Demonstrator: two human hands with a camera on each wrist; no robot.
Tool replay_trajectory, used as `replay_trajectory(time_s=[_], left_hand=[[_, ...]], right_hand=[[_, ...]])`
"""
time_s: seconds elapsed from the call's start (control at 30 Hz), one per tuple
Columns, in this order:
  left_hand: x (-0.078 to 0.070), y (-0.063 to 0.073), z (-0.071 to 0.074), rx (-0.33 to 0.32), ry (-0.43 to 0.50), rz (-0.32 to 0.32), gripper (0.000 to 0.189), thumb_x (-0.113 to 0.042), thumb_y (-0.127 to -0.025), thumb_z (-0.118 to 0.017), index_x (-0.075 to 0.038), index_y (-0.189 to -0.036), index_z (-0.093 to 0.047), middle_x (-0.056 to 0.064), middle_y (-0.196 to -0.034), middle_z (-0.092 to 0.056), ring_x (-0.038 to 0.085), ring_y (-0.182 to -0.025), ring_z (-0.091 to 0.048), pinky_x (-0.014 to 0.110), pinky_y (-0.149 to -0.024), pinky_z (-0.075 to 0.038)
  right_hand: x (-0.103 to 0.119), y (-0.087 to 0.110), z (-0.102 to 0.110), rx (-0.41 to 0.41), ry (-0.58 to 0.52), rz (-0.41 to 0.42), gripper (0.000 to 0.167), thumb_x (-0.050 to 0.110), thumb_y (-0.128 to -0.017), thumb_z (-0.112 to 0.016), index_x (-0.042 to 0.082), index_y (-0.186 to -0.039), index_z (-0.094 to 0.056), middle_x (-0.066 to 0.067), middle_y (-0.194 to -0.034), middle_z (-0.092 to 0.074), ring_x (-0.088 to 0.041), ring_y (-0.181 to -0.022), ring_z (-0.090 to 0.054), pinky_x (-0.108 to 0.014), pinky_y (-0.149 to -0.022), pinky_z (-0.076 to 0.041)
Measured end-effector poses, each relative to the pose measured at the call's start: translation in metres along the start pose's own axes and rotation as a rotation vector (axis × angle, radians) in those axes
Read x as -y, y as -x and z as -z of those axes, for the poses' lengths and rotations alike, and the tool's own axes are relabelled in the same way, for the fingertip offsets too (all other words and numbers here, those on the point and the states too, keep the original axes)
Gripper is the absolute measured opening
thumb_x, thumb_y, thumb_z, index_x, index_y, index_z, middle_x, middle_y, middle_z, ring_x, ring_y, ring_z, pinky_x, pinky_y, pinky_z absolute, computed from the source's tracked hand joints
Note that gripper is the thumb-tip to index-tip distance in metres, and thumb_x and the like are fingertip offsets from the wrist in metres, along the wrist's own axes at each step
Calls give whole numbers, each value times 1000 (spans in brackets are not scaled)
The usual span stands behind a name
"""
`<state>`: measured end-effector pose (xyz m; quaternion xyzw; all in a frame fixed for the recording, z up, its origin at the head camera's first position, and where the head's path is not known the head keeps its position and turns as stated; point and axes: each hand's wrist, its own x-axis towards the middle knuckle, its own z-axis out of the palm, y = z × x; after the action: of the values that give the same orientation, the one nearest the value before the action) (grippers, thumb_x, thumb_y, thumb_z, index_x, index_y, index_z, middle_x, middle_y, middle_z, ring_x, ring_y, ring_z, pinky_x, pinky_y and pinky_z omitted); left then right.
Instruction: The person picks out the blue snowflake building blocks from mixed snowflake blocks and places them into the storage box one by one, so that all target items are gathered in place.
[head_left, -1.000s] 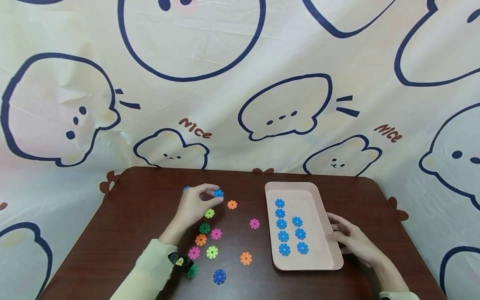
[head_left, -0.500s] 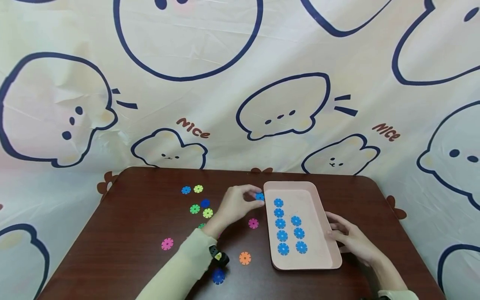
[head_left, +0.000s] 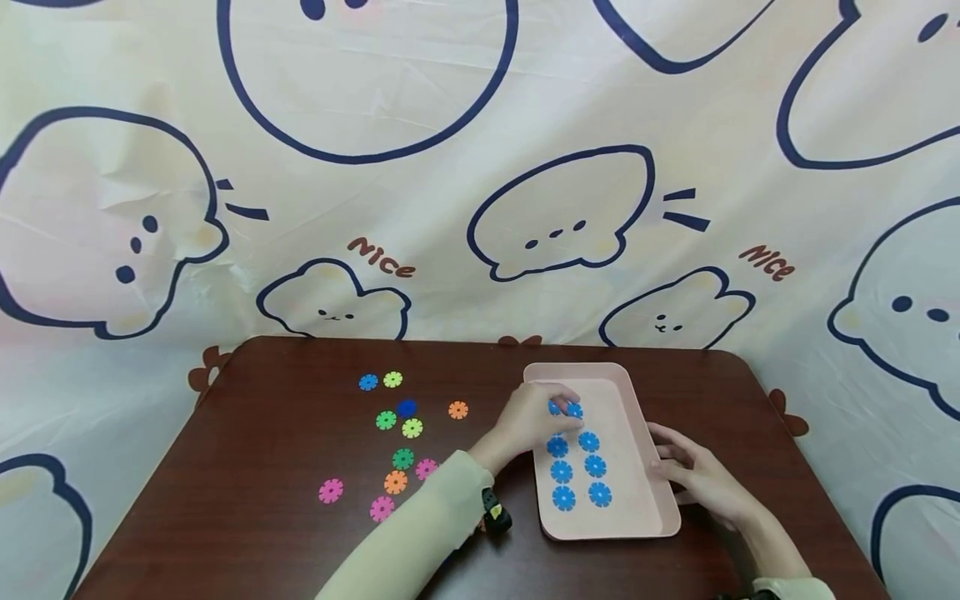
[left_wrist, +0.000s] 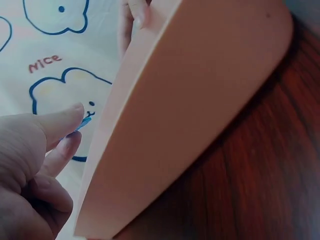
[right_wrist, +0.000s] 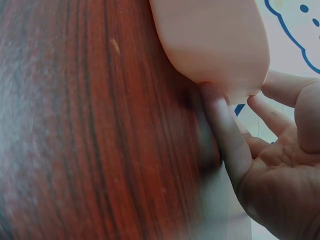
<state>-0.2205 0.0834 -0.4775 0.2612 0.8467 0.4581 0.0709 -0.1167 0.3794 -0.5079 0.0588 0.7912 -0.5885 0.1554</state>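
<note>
My left hand (head_left: 528, 421) is over the far left part of the pink tray (head_left: 633, 500). Its thumb and a finger pinch a blue snowflake disc (head_left: 575, 410), seen edge-on in the left wrist view. Under and near that hand, several blue snowflake discs (head_left: 596, 466) lie inside the tray in two columns; the left hand partly covers the top of the left column. At the tray's right side, my right hand (head_left: 708, 479) holds the edge, thumb at the rim (right_wrist: 265, 82) and fingers against the outer wall.
Left of the tray, loose snowflake discs are scattered on the dark wooden table (head_left: 247, 433): a blue one (head_left: 368, 382), a dark blue one (head_left: 407, 408), and several orange, pink, green and yellow-green ones. The left sleeve (head_left: 420, 521) hides part of this area. Behind the table hangs a cartoon-print cloth (head_left: 450, 208).
The left hand has carried the blue snowflake disc rightward from the scattered pieces, across the tray's left rim, to above its far part. The right hand stays at the tray's edge.
</note>
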Motion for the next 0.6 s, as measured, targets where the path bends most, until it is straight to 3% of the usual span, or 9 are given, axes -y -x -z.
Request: replay_trajectory(time_s=[0.17,0.4,0.6], left_hand=[[-2,-8,-13,26,-41,3,31,-26,-88,-86,-17,-117,-79,-10,-88,-67,3,-73,-59,21,-61,-51],[2,-17,-29,40,-188,-16,28,-32,-87,-86,-24,-113,-80,-15,-86,-68,-3,-72,-57,21,-65,-47],[2,-20,-34,35,-303,-19,29,-35,-88,-86,-24,-114,-80,-16,-82,-66,-2,-71,-55,21,-65,-45]], right_hand=[[0,0,0,5,5,0,75,24,-102,-68,11,-164,-28,-29,-139,-54,-35,-106,-69,-53,-76,-60],[0,0,0,20,-3,5,75,24,-103,-67,10,-164,-26,-30,-139,-54,-35,-107,-69,-54,-76,-60],[1,0,0,16,0,3,75,23,-103,-67,10,-164,-26,-30,-140,-53,-35,-107,-69,-54,-76,-60]])
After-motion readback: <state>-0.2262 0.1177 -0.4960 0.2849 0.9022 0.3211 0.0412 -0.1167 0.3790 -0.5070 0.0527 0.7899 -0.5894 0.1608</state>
